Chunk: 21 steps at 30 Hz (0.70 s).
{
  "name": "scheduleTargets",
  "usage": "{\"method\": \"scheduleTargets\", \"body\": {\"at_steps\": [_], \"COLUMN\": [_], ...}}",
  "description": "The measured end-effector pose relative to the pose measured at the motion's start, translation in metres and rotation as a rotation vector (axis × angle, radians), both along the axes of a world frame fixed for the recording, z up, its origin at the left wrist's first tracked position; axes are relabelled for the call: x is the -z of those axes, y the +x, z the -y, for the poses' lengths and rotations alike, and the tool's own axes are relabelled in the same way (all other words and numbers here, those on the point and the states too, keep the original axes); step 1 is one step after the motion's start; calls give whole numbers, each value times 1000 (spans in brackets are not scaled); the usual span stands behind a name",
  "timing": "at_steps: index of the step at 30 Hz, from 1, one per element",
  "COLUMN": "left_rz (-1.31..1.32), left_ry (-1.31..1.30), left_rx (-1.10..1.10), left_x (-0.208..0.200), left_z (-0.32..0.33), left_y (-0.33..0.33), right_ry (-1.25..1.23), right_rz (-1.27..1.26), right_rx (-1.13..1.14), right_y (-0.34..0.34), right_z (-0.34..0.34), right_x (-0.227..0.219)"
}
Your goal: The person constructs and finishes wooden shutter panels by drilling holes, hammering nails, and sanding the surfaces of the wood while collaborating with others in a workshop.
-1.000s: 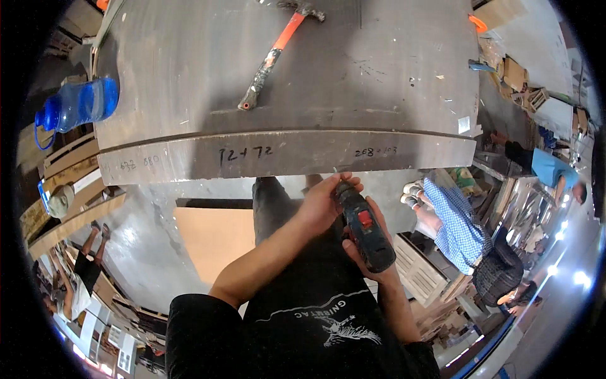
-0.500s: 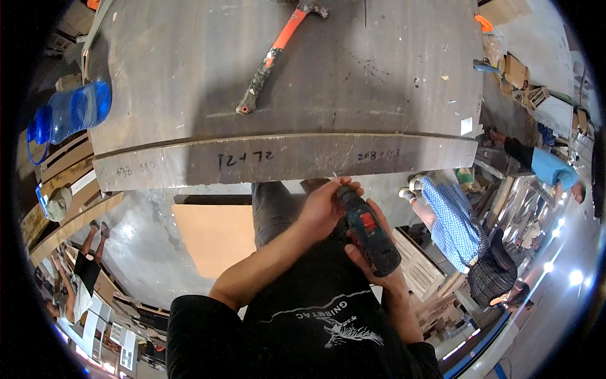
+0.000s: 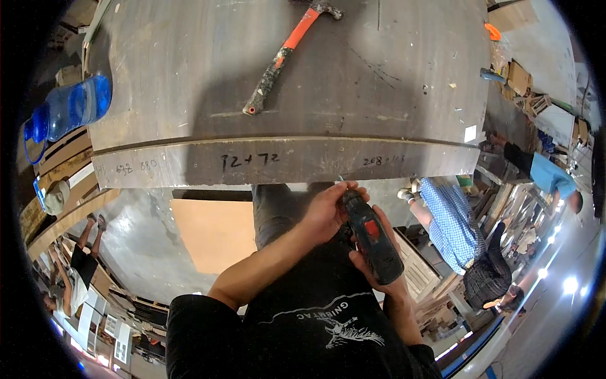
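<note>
My right hand [image 3: 363, 264] is wrapped round a dark cordless drill [image 3: 375, 243] with a red patch on its casing. The drill is held in front of my body, its nose toward the bench. At the nose my left hand [image 3: 324, 212] has its fingers closed round the chuck, and a thin bit [image 3: 341, 178] shows just past the fingertips. The bit's tip is close to the bench's near edge; I cannot tell whether it touches. Beyond, a hammer [image 3: 275, 69] with an orange and black, paint-spattered handle lies on the worn brown bench top [image 3: 189, 76].
A board [image 3: 309, 155] with handwritten marks runs along the bench's near edge. A large blue bottle [image 3: 76, 108] is at the left. A tan panel [image 3: 211, 234] lies below the bench. A person in a checked blue garment [image 3: 451, 215] is at the right; others are farther off.
The view has shifted slightly, so the hammer appears a little farther right. The drill sits slightly lower and to the right in the picture, with both hands still on it.
</note>
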<state>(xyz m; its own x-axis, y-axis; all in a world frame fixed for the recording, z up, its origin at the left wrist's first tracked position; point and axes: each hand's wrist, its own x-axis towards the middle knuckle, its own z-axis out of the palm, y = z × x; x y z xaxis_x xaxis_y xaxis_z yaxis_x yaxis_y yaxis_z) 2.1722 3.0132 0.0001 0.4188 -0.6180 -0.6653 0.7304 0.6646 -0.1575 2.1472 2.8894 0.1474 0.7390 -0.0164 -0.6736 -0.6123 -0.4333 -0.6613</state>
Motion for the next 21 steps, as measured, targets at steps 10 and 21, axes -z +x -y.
{"method": "scheduleTargets", "body": {"at_steps": [10,21], "left_rz": [-4,-114], "left_ry": [0,-343], "left_rx": [1,-57], "left_x": [5,-24], "left_z": [1,-10], "left_y": [1,3], "right_ry": [-10,15], "right_rz": [-2,1], "right_rx": [-1,17], "right_y": [1,11], "right_z": [1,2], "right_x": [4,1]}}
